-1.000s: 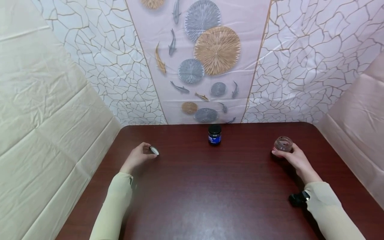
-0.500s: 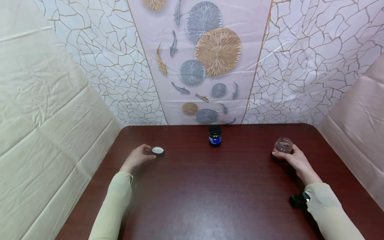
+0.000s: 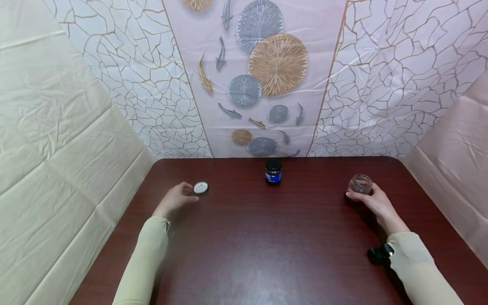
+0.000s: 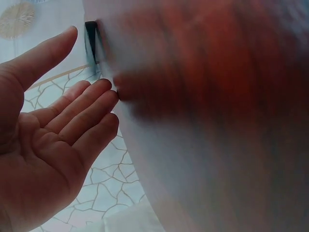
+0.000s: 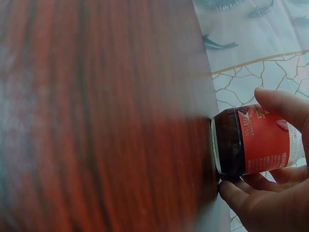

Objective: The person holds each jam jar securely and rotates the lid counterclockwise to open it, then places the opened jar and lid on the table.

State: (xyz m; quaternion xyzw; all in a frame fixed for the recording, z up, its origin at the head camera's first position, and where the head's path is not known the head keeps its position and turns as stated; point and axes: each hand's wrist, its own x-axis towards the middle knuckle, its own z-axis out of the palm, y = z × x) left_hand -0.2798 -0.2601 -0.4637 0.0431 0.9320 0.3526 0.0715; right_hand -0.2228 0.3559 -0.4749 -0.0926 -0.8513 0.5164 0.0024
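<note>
My left hand (image 3: 176, 200) is at the left of the table, its fingers extended and the thumb apart from them. Just beyond the fingertips is a jar lid (image 3: 200, 187), white inside showing upward. In the left wrist view, the lid (image 4: 91, 46) appears nearly edge-on, and nothing lies in the palm of the hand (image 4: 58, 140). Over on the right, my right hand (image 3: 375, 203) grips an uncapped glass jar (image 3: 360, 184). The right wrist view shows this jar (image 5: 263, 140) with a red label and dark contents, standing on the table with thumb and fingers around it.
A second jar (image 3: 273, 171) with a black lid and blue label stands near the back middle of the dark red-brown table (image 3: 244, 237). A patterned cloth (image 3: 267, 76) hangs behind the table, and pale cloth walls (image 3: 57, 148) flank it.
The lid was held on its side by my left hand; it has been let go and now shows its white inside upward. My right hand and its jar have stayed put.
</note>
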